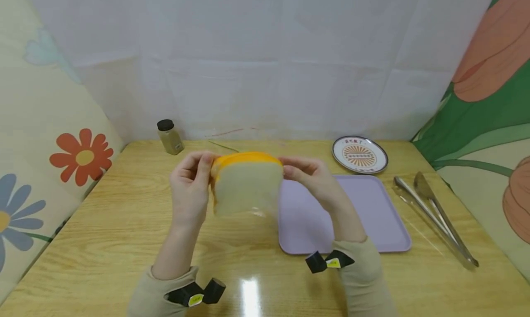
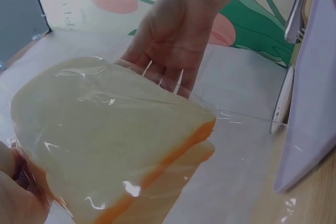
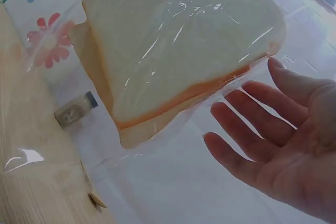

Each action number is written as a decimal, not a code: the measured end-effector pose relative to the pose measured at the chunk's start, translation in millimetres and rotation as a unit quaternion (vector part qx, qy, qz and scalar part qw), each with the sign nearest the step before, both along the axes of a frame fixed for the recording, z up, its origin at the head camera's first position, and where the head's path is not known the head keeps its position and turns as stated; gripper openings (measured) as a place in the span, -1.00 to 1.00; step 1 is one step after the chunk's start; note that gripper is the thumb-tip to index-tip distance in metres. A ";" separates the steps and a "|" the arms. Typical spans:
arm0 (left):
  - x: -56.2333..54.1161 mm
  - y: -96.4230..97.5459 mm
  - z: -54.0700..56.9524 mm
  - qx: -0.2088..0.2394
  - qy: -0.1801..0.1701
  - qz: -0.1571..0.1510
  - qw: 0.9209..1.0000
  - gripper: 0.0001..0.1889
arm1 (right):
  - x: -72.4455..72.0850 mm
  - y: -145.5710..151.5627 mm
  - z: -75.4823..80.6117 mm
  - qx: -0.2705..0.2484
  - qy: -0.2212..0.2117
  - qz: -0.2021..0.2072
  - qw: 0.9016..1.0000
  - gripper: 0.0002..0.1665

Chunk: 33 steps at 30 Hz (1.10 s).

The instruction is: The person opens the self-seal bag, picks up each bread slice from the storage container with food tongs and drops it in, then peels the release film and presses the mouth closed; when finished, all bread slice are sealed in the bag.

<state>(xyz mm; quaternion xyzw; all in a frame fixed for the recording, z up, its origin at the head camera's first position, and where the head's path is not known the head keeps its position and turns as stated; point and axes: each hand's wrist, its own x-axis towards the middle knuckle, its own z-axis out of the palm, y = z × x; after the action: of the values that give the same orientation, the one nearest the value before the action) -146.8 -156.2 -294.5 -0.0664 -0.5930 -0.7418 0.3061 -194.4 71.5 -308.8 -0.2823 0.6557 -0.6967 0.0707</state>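
Held up above the table is a clear plastic bag of bread slices [image 1: 248,188], pale with orange crust edges. My left hand [image 1: 191,188] pinches its upper left corner between thumb and fingers. At the opposite upper corner my right hand [image 1: 318,181] grips the bag edge, thumb on the near side. In the left wrist view, at least two slices of bread [image 2: 105,124] lie one over the other inside the shiny film. The right wrist view shows the right thumb against the film, with the other fingers [image 3: 252,124] stretched out behind it.
A lilac tray [image 1: 372,216] lies on the wooden table [image 1: 124,225], partly behind the right forearm. Behind it sits a patterned plate [image 1: 359,154]. Metal tongs [image 1: 439,220] rest on the right. A black-capped jar [image 1: 170,137] stands at the back left, near the white backdrop [image 1: 248,77].
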 end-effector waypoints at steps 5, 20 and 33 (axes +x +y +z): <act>1.8 1.1 2.2 -0.003 -0.002 0.010 1.000 -0.81 | 2.2 -4.6 0.4 -0.028 0.005 -0.003 1.000 -0.05; 0.5 3.8 1.9 0.033 0.019 0.122 0.992 -0.81 | 14.0 -23.0 2.9 -0.092 0.026 -0.010 0.995 -0.03; -0.9 4.5 1.1 0.074 0.053 0.112 0.990 -0.84 | 16.4 -29.1 2.7 -0.114 0.007 -0.021 0.993 -0.80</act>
<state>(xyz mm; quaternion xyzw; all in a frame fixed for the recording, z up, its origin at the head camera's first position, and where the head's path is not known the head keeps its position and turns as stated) -147.7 -151.7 -293.4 -0.0156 -0.5229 -0.7404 0.4219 -178.1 42.4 -306.1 -0.2793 0.5783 -0.7663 0.0185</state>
